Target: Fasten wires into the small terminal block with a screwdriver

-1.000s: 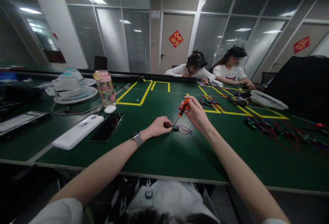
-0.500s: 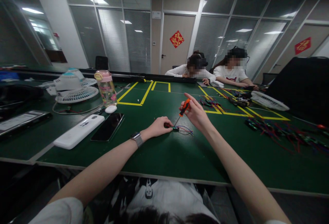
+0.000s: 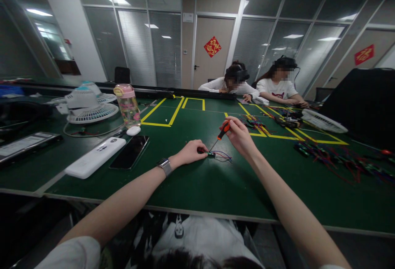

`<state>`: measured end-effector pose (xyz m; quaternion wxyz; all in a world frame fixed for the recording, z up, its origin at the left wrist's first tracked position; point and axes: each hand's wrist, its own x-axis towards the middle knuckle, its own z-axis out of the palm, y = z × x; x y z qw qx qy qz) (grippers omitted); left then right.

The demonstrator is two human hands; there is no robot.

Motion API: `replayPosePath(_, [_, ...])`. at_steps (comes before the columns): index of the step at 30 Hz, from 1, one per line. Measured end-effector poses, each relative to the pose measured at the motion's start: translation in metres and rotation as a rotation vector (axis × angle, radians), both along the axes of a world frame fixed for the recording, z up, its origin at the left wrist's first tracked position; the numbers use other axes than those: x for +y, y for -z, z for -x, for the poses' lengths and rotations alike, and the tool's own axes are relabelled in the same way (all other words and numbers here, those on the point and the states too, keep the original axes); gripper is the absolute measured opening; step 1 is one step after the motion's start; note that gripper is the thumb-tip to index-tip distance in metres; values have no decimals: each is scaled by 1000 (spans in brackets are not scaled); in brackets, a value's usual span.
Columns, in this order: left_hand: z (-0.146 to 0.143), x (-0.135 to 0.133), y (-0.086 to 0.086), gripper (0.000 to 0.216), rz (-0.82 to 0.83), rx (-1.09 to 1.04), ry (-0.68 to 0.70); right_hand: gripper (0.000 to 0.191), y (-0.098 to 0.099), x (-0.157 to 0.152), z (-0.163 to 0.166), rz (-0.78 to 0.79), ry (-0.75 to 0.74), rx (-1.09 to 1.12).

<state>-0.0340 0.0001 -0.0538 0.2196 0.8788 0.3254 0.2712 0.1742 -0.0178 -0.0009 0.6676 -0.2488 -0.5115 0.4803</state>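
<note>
My left hand (image 3: 194,152) rests on the green table, its fingers pinching the left end of a small green circuit board (image 3: 211,154). Thin red and blue wires (image 3: 224,156) curl out from the board's right side onto the tabletop. In my right hand (image 3: 240,136) is a screwdriver (image 3: 224,130) with an orange and black handle, held tilted. Its shaft slopes down to the left and the tip meets the board, beside my left fingertips. The exact spot under the tip is too small to make out.
A black phone (image 3: 129,152), a white power-bank-like block (image 3: 95,157), a pink-lidded bottle (image 3: 128,106) and a white fan (image 3: 91,106) stand to the left. Wired boards (image 3: 342,162) lie heaped at right. Two people (image 3: 277,83) sit across the table (image 3: 191,190).
The screwdriver's handle has tipped lower and to the right, and my right hand's fingers have closed in around it. My left hand and the board look unmoved.
</note>
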Motion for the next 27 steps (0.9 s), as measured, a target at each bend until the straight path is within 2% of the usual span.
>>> replayPosePath(3, [0, 0, 1, 13, -14, 9, -8, 30, -2, -1, 0, 4, -29, -3])
replayPosePath(6, [0, 1, 1, 14, -14, 5, -3, 25, -2, -2, 1, -17, -28, -2])
replayPosePath(14, [-1, 1, 1, 13, -2, 8, -14, 21, 1, -1, 1, -28, 49, -39])
replayPosePath(20, [-1, 0, 0, 13, -5, -5, -16, 23, -2, -2, 0, 13, -60, -30])
replayPosePath(27, [-1, 3, 3, 13, -8, -3, -9, 20, -1, -4, 4, -49, -23, -32])
